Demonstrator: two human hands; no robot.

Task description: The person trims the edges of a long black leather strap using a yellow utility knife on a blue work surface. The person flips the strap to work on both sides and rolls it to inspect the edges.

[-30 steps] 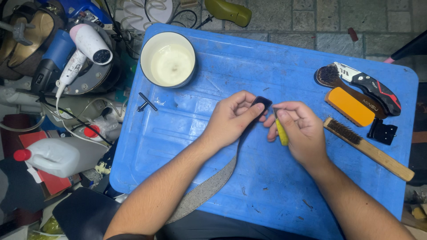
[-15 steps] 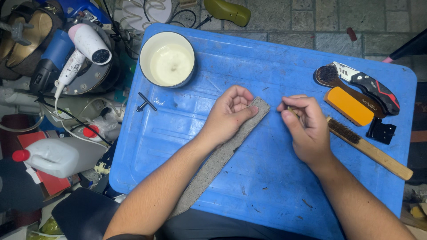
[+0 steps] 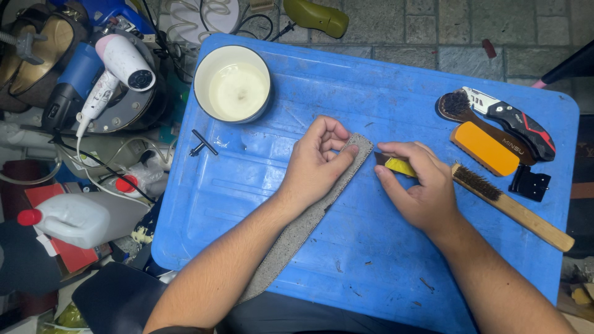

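The left hand (image 3: 315,162) lies palm down on the upper end of a long grey felt strip (image 3: 297,232), its fingers curled loosely inward and its thumb stretched along the strip's edge, pinning the fabric flat to the blue plastic tray (image 3: 260,204). The rounded tip of the strip sticks out just past the fingertips, up and to the right; the rest runs back under the palm and along the forearm, off the near rim of the tray.

The right hand (image 3: 421,188) pinches a small yellow-handled tool (image 3: 396,165) between thumb and forefinger, the other fingers folded beneath. The tool's dark tip points left and sits just beside the tip of the felt strip; whether it touches the fabric cannot be told.

Right of that hand a wooden-handled wire brush (image 3: 510,204) lies slantwise, its bristle end close to the knuckles. Beyond it are an orange block (image 3: 484,148), a dark wooden brush (image 3: 461,108), a black and red folding utility knife (image 3: 516,124) and a small black hinged piece (image 3: 529,183).

Above the left hand stands a white tub of pale paste (image 3: 232,83), and a small black T-shaped key (image 3: 203,143) lies near the tray's left side. Off the tray to the left are a white hair dryer (image 3: 117,65) and a white bottle with a red cap (image 3: 77,216).
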